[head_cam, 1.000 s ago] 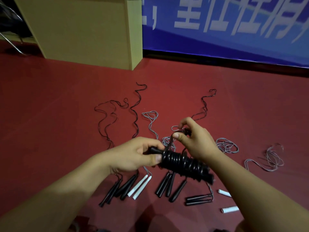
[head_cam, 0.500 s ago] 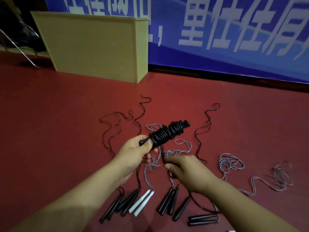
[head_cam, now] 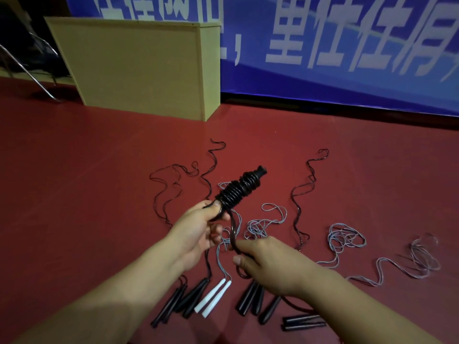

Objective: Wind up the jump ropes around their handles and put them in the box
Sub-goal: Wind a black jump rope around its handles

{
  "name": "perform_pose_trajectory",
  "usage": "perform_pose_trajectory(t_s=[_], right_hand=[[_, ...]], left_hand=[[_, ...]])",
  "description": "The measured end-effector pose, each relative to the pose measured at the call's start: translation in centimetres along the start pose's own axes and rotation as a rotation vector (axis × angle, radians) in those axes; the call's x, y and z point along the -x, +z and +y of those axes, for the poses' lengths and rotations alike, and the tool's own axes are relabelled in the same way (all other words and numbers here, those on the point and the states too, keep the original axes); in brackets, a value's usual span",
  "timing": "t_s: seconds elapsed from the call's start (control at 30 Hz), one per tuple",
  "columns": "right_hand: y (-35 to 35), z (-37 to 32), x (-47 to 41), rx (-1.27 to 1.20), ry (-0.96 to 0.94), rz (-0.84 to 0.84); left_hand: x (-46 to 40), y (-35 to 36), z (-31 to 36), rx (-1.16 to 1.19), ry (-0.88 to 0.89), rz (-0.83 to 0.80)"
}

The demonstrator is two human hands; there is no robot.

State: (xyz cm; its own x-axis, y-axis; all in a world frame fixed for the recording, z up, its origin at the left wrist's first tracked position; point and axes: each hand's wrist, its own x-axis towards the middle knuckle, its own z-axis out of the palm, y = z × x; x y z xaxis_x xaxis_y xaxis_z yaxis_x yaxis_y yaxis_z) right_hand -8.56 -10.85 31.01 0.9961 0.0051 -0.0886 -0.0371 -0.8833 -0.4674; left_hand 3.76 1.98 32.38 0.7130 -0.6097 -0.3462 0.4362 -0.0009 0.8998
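My left hand (head_cam: 198,232) grips the near end of a black jump rope bundle (head_cam: 239,191), its cord coiled thickly round the handles, which point up and away to the right. A loose black tail (head_cam: 233,232) hangs from the bundle down to my right hand (head_cam: 270,264), which pinches it just below. Several more ropes lie on the red floor: black handles (head_cam: 182,300), a white handle pair (head_cam: 214,295) and further black handles (head_cam: 253,299) in a row near me, their black and grey cords trailing away. No box for the ropes is plainly visible.
A tall beige wooden cabinet (head_cam: 139,68) stands at the back left. A blue banner (head_cam: 347,50) with white characters runs along the back wall. Metal chair legs (head_cam: 27,70) show at the far left. Grey cord tangles (head_cam: 419,256) spread to the right.
The camera has tilted up. My left hand has swung the wound bundle up and away, and my right hand has dropped below it, drawing the loose tail down.
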Motion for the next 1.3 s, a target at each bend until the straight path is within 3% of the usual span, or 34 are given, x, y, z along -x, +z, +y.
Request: perform_pose_trajectory(t_s=[0.1, 0.27, 0.4, 0.7, 0.93, 1.07, 1.3], right_hand=[[-0.1, -0.3, 0.0, -0.008, -0.026, 0.000], [-0.8, -1.3, 0.3, -0.046, -0.100, 0.054], [-1.2, -2.0, 0.9, -0.090, -0.121, 0.128], [-1.6, -2.3, 1.5, 0.002, -0.085, 0.240], [-1.9, -1.9, 1.2, 0.005, 0.025, 0.468], [-2.2, -2.0, 1.1, -0.071, 0.056, 0.512], [-2.4, -0.2, 0.3, -0.636, 0.223, 0.371]], left_hand=[[-0.1, 0.1, -0.1, -0.026, 0.030, 0.028], [-0.9, -0.4, -0.9, -0.275, 0.287, 0.222], [-1.3, -0.2, -1.3, -0.374, 0.417, 0.282], [-2.6, -2.3, -2.2, -0.677, 0.518, 0.350], [-2.5, -3.0, -1.9, -0.996, 0.620, 0.405], [-2.6, -3.3, -2.2, -1.130, 0.635, 0.343], [-2.0, -2.8, -2.6, -1.389, 0.470, 0.015]])
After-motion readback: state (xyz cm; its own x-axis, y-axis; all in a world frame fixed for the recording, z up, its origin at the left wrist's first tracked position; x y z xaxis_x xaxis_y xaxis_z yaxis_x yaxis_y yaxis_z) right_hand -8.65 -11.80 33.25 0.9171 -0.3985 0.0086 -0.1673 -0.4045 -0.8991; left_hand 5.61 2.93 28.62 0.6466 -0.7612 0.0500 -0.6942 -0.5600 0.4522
